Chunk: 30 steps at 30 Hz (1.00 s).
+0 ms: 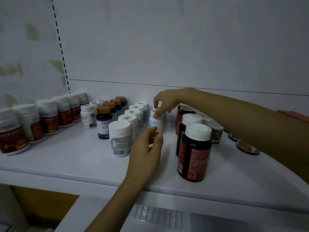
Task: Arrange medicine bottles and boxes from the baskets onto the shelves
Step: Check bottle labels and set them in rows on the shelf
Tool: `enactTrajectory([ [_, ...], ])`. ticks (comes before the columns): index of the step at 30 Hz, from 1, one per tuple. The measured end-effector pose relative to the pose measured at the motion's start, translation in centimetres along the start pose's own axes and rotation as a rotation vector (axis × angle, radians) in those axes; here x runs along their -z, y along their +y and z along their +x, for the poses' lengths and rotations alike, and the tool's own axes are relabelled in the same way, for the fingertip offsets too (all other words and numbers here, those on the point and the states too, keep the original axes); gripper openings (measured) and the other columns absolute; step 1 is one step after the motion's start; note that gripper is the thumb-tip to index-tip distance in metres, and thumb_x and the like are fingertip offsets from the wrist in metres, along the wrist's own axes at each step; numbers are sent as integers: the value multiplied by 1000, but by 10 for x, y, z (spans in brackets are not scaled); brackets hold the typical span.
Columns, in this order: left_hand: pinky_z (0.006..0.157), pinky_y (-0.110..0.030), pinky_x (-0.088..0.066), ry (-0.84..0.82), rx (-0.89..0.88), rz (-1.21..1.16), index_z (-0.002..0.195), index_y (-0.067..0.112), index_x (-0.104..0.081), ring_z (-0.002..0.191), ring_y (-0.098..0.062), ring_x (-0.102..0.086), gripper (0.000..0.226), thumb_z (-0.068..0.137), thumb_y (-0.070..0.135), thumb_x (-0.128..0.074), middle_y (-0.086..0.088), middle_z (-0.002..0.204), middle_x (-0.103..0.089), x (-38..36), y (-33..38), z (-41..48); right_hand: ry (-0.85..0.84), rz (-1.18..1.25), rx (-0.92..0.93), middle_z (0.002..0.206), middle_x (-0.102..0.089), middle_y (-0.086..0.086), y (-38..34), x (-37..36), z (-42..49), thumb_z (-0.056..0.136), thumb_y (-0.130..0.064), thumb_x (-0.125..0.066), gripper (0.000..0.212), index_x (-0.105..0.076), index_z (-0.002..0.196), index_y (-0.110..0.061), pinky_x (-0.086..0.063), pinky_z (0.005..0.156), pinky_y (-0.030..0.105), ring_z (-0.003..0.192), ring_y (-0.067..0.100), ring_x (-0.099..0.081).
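Fingers (157,114) of R hand (165,100) pinch white bottle (156,122), L hand (145,149) grips base

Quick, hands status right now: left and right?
Left hand: holding the small white bottle low on its body.
Right hand: fingertips pinching the top of that same bottle.

One wide-angle camera on the person's head looks forward and down onto the shelf (70,158) from close by, slightly above it. It faces the white back panel (167,44), and straight edges bow near the view's borders.
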<state>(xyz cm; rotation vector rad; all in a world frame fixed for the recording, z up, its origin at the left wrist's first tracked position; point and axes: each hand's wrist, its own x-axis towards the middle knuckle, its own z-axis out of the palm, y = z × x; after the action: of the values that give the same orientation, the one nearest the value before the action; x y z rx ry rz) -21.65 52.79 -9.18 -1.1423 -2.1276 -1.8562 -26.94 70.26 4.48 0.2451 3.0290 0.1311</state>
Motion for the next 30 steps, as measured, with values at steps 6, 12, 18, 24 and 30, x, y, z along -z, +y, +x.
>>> enactTrajectory([
  [6, 91, -27, -51, 42, 62, -63, 126, 30, -52, 104, 1, -58, 30, 96, 32, -49, 18, 111, -60, 0, -6, 3, 106, 83, -5, 87, -70, 7, -1, -11, 7, 83, -39, -70, 45, -64, 106, -2, -44, 57, 21, 63, 14, -62],
  [12, 93, -30, -52, 66, 25, -58, 127, 36, -45, 107, -3, -59, 31, 96, 34, -48, 10, 120, -61, 0, -3, 9, 448, 317, 56, 94, -62, -2, 1, 40, -45, 78, -31, -74, 32, -62, 101, -13, -51, 66, 28, 70, 10, -62],
  [18, 81, -27, -57, 122, 165, -617, 126, 25, -49, 100, -13, -67, 44, 90, 49, -44, 1, 115, -66, -11, 53, 30, 646, 613, 203, 94, -67, -3, -15, 63, -119, 77, -25, -75, 25, -68, 101, -22, -51, 73, 26, 84, 12, -63],
  [24, 72, -26, -58, 207, 99, -1063, 125, 18, -50, 95, -21, -70, 41, 86, 31, -54, -10, 114, -67, 15, 93, 18, 674, 885, 309, 104, -68, -1, -32, 43, -156, 86, -12, -67, 31, -64, 114, -23, -58, 71, 24, 90, 15, -66],
  [30, 76, -28, -57, 296, -88, -780, 119, 27, -49, 102, -17, -67, 65, 63, 26, -80, 2, 118, -64, 36, 85, -2, 714, 1320, 335, 110, -69, -2, -58, 7, -170, 91, -9, -57, 35, -64, 121, -26, -57, 81, 28, 101, 15, -67],
])
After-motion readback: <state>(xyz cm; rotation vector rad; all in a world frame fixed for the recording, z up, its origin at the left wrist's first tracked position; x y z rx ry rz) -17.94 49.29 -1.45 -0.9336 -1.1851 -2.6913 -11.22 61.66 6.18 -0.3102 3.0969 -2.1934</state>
